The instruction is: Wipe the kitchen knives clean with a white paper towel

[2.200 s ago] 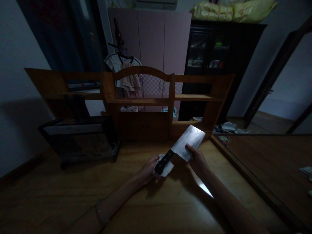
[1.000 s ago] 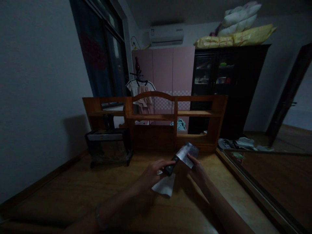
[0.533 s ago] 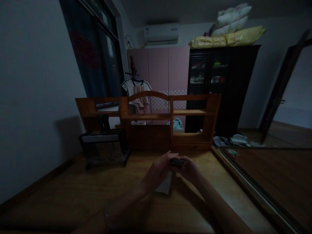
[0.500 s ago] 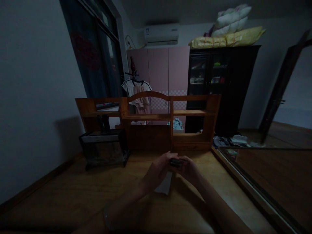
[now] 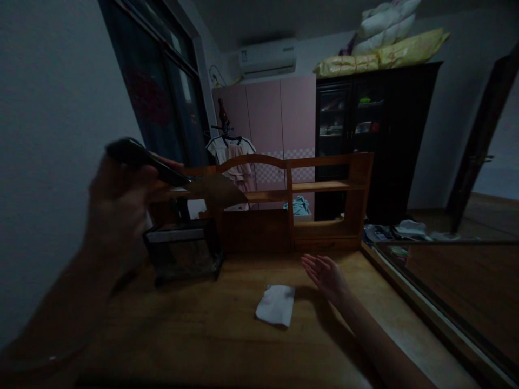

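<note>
My left hand is raised at the left, its fingers wrapped round the black handle of a kitchen knife. The knife's broad blade points right and slightly down, in front of the wooden shelf. My right hand is held over the desk with its fingers stretched out and nothing in it. A white folded cloth or tissue lies on the desk to the left of that hand. Below and to the right of my left hand stands a black-framed holder with see-through sides and dark upright pieces at its back.
A wooden shelf unit runs along the back of the wooden desk. The desk's raised right edge borders a floor below. A wall closes the left side. Behind are a pink wardrobe and a dark cabinet.
My hands were together over the cloth with the knife between them. My left hand has carried the knife up and left; my right hand has let go and opened, uncovering the cloth.
</note>
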A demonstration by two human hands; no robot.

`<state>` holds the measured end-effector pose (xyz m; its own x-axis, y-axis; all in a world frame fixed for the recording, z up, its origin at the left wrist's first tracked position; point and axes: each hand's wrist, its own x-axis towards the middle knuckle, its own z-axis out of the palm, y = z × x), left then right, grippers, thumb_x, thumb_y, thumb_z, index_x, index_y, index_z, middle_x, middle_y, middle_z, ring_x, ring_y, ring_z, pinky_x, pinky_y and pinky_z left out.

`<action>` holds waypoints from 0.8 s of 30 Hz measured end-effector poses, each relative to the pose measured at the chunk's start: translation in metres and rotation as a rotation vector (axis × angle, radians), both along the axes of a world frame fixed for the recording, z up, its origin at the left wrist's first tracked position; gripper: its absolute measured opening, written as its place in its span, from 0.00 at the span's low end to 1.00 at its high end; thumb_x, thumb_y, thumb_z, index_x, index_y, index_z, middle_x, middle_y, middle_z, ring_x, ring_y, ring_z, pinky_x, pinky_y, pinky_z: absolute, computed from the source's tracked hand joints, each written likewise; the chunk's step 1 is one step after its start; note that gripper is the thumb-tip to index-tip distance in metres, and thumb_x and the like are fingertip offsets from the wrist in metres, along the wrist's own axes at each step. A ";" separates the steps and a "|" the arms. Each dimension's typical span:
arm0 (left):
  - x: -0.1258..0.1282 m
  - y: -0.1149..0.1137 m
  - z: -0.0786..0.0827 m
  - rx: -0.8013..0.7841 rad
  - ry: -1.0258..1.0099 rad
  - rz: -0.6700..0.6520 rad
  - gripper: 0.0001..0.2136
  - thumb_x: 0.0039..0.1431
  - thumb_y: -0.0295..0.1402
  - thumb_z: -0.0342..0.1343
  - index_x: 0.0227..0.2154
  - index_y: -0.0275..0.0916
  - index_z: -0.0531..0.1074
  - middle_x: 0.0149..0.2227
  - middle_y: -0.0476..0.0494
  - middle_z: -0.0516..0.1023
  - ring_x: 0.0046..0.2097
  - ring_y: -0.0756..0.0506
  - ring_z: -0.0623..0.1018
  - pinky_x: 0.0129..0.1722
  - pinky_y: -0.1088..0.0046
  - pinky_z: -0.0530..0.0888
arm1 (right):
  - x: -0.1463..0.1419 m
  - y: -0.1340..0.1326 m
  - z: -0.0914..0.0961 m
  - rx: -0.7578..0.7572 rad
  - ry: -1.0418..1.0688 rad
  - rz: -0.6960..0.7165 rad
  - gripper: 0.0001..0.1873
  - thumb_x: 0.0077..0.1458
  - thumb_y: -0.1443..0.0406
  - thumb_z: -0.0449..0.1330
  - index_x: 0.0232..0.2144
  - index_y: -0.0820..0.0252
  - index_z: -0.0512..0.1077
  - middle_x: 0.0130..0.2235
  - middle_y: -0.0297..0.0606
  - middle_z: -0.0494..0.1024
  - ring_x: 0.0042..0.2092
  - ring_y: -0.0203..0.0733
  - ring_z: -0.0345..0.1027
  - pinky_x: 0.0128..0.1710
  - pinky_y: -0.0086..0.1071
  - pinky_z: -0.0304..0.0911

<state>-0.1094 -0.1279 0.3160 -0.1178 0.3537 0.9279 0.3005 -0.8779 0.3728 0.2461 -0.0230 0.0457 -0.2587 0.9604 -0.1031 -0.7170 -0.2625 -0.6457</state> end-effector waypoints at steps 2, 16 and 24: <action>-0.034 -0.001 0.025 -0.021 0.077 0.038 0.14 0.59 0.32 0.55 0.47 0.38 0.63 0.42 0.50 0.76 0.47 0.42 0.75 0.44 0.46 0.69 | 0.001 0.002 -0.003 -0.024 -0.012 0.001 0.14 0.52 0.64 0.54 0.40 0.64 0.72 0.44 0.47 0.77 0.45 0.41 0.72 0.42 0.30 0.67; -0.152 0.015 0.053 -0.310 0.226 0.004 0.13 0.57 0.32 0.55 0.42 0.30 0.65 0.41 0.48 0.78 0.48 0.44 0.73 0.44 0.44 0.66 | 0.003 0.013 -0.017 -0.076 -0.072 -0.025 0.11 0.51 0.65 0.55 0.37 0.59 0.73 0.39 0.42 0.79 0.40 0.40 0.74 0.38 0.30 0.68; -0.176 0.044 0.054 -0.367 0.220 -0.039 0.17 0.53 0.35 0.60 0.42 0.29 0.66 0.41 0.43 0.78 0.44 0.46 0.75 0.45 0.42 0.66 | 0.005 0.013 -0.012 -0.087 -0.079 -0.024 0.10 0.51 0.66 0.55 0.36 0.60 0.73 0.35 0.43 0.80 0.36 0.40 0.74 0.36 0.31 0.68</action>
